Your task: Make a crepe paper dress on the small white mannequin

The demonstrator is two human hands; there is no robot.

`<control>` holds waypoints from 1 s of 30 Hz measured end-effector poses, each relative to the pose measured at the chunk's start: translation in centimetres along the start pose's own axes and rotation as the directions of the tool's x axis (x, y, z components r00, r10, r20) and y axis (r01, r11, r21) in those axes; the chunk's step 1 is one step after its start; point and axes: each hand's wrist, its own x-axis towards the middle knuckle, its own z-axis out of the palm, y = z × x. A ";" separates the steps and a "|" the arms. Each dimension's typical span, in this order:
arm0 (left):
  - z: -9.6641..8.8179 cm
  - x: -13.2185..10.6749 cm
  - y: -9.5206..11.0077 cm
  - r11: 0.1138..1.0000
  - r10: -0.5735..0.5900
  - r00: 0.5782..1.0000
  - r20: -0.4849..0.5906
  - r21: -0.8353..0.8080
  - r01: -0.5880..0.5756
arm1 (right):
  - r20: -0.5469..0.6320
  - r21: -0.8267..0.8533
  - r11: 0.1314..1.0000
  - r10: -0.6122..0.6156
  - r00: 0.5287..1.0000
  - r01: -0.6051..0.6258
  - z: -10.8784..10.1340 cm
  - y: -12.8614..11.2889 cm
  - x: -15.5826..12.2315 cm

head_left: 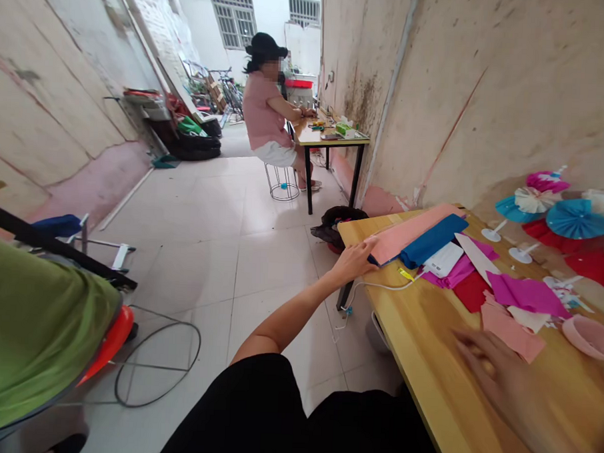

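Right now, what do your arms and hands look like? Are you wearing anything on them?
The left arm comes out of a loose black sleeve and is bare down to the left hand, with no glove or watch showing. The right hand has no glove either, but it is blurred, so small details are hard to see.

Right hand (505, 389) motion-blurred, fingers smeared; anything held impossible to tell. Pink dish (590, 337) and paper fans (603, 203) cut off by right edge. Green cloth (27, 335) cut off at lower left. Items on far bench (330, 135) too small to tell. Co-worker's hands (307, 112) too small to make out clearly.
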 end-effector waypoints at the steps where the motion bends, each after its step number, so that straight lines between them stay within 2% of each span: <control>1: 0.3 -0.1 0.1 1.000 0.012 1.000 0.007 -0.011 -0.012 | 0.094 -0.033 0.998 -0.051 0.994 0.054 2.2 -0.6 2.6; 2: 0.5 -0.1 0.1 1.000 0.023 1.000 0.013 -0.020 -0.023 | 0.143 -0.070 0.991 -0.101 0.985 0.112 4.5 -1.2 5.3; 3: 0.7 0.0 0.0 0.999 0.034 0.999 0.020 -0.028 -0.033 | 0.173 -0.146 0.981 -0.098 0.980 0.124 6.7 -1.7 8.0; 4: 0.9 0.0 -0.1 0.998 0.044 0.999 0.025 -0.035 -0.043 | 0.196 -0.242 0.965 -0.048 0.979 0.096 8.7 -2.0 10.5; 6: 1.1 0.2 -0.7 0.996 0.071 0.997 0.035 -0.048 -0.069 | 0.206 -0.283 0.957 0.002 0.979 0.057 12.1 -2.1 14.1; 8: 1.3 0.2 -1.2 0.992 0.106 0.993 0.041 -0.065 -0.103 | 0.198 -0.317 0.948 0.051 0.979 0.014 14.5 -1.4 15.8; 10: 1.3 0.1 -1.8 0.987 0.140 0.989 0.041 -0.088 -0.136 | 0.174 -0.347 0.938 0.089 0.981 -0.023 16.0 -0.6 15.9; 15: 1.7 0.2 -2.4 0.974 0.180 0.983 0.021 -0.141 -0.175 | 0.081 -0.384 0.919 0.127 0.989 -0.087 17.1 0.1 14.3; 20: 2.4 0.9 -2.5 0.973 0.202 0.979 -0.020 -0.111 -0.203 | -0.019 -0.363 0.923 0.126 0.992 -0.124 17.0 -0.1 14.7; 25: 2.4 1.7 -2.3 0.978 0.204 0.979 0.025 0.041 -0.205 | -0.119 -0.193 0.972 0.111 0.987 -0.133 17.1 0.3 14.9; 30: 2.1 2.4 -1.4 0.967 0.176 0.983 0.047 0.180 -0.181 | -0.153 -0.098 0.986 0.116 0.981 -0.132 17.9 1.2 14.6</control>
